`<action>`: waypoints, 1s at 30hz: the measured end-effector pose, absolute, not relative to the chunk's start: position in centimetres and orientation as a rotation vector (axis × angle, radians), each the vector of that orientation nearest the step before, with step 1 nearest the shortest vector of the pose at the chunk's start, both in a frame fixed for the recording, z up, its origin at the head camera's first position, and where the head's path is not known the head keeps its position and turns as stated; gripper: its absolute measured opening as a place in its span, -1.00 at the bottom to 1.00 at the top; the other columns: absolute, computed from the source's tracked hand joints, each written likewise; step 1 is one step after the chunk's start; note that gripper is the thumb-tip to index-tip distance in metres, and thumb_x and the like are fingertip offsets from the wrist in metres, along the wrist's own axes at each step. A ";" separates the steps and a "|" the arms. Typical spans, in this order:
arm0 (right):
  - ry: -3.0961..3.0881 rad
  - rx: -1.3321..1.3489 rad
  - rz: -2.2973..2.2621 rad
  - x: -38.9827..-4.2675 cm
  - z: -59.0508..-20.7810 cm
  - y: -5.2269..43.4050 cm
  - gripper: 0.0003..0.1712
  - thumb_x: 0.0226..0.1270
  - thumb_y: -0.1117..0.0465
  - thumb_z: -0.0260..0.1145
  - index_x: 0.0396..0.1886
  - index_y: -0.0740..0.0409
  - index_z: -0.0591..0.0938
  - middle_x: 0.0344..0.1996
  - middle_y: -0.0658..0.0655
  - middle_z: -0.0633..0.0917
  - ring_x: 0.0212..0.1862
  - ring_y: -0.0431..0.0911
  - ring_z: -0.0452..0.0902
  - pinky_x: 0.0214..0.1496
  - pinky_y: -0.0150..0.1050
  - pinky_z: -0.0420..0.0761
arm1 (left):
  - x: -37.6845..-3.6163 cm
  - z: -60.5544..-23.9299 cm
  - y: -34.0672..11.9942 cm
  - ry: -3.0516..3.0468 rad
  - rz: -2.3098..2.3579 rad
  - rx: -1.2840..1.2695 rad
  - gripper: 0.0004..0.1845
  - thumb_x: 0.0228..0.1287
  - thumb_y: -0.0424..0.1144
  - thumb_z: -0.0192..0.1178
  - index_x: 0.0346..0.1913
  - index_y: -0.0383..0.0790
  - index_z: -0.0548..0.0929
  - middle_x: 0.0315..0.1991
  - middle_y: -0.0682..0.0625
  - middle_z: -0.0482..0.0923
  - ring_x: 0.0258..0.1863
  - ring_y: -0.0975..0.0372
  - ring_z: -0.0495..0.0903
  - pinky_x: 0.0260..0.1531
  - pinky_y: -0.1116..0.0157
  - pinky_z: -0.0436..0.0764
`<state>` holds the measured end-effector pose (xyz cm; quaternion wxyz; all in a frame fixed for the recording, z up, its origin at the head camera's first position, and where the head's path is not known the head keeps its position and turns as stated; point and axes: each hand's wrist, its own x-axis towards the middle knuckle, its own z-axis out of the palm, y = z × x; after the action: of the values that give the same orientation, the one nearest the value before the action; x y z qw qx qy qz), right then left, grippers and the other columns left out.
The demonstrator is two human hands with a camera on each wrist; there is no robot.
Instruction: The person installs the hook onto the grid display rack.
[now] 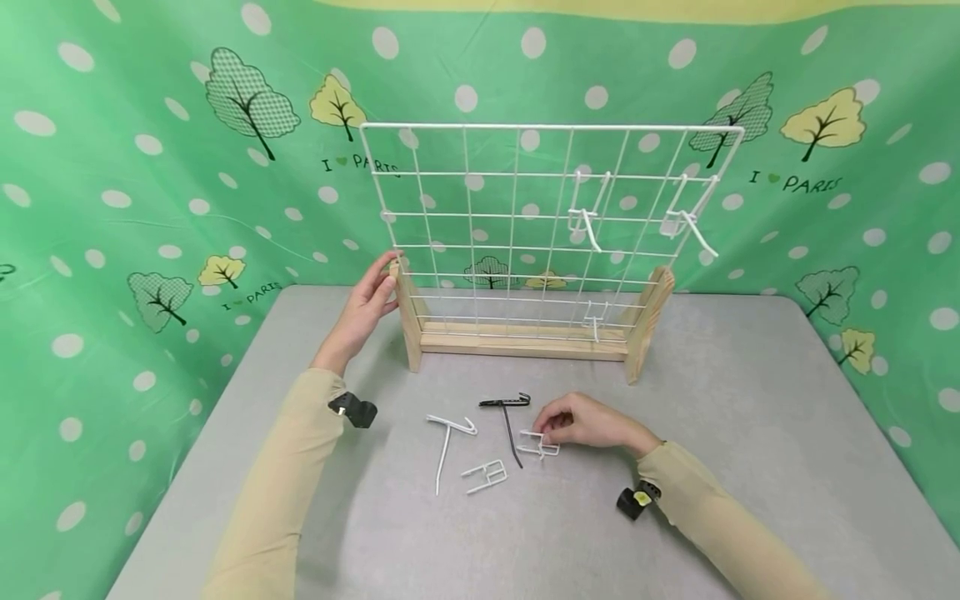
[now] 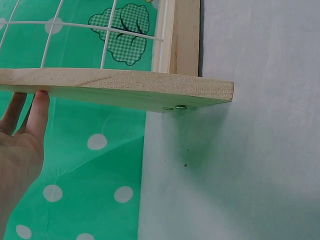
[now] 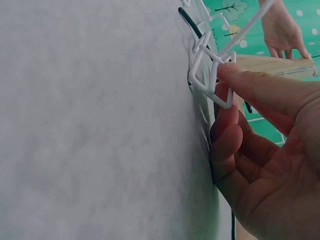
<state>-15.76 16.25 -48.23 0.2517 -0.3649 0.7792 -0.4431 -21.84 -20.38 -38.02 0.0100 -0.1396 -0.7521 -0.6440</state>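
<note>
My right hand (image 1: pixel 588 421) pinches a white wire hook (image 3: pixel 210 75) between thumb and fingers, low over the grey table. Its frame is rectangular, with a long prong sticking out, seen in the right wrist view. The left hand (image 1: pixel 363 308) rests against the left wooden side (image 1: pixel 408 321) of a white wire grid rack (image 1: pixel 551 212), fingertips on the wood near its top. In the left wrist view, straight fingers (image 2: pixel 37 115) touch that side's outer face. Left of the right hand lie a black hook (image 1: pixel 506 404), a white hook (image 1: pixel 448 427) and another white wire hook (image 1: pixel 486 475).
Two white hooks hang on the grid's upper right, one at its middle (image 1: pixel 588 217), another near the right edge (image 1: pixel 686 218). A third (image 1: pixel 595 323) sits low on the right. A green printed curtain (image 1: pixel 187 125) stands behind the grey table (image 1: pixel 570 533).
</note>
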 end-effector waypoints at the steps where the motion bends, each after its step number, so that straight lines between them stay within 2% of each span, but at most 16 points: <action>1: 2.114 -0.991 -1.213 -15.8 -48.3 16.3 -0.89 0.23 0.35 0.39 -0.24 0.26 0.73 -0.44 -0.03 0.67 -0.39 -0.26 0.49 -0.36 -0.41 0.55 | -21.8 -38.0 -20.4 -2.348 -2.011 -0.435 -0.49 0.58 -0.29 -0.21 0.49 -0.25 0.06 0.36 -0.37 0.17 0.35 -0.13 0.18 0.25 -0.10 0.32; 15: 2.089 -0.894 -1.337 -15.8 -47.9 16.5 -0.84 0.24 0.36 0.36 -0.20 0.34 0.70 -0.43 0.04 0.69 -0.40 -0.23 0.50 -0.37 -0.42 0.54 | -22.0 -38.1 -20.5 -2.349 -2.005 -0.438 -0.49 0.58 -0.29 -0.20 0.49 -0.25 0.07 0.33 -0.38 0.18 0.34 -0.14 0.19 0.25 -0.11 0.31; 30: 2.067 -0.861 -1.467 -16.4 -47.5 17.5 -0.81 0.24 0.42 0.33 -0.15 0.41 0.67 -0.40 0.20 0.70 -0.48 -0.20 0.45 -0.47 -0.46 0.46 | -21.9 -38.0 -20.4 -2.357 -2.007 -0.429 -0.49 0.58 -0.29 -0.20 0.49 -0.24 0.06 0.37 -0.36 0.14 0.36 -0.13 0.17 0.26 -0.11 0.31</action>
<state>-16.36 17.49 -47.48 0.2301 -0.3131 0.7513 -0.5334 -21.86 -20.45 -38.03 0.0082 -0.1371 -0.7541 -0.6422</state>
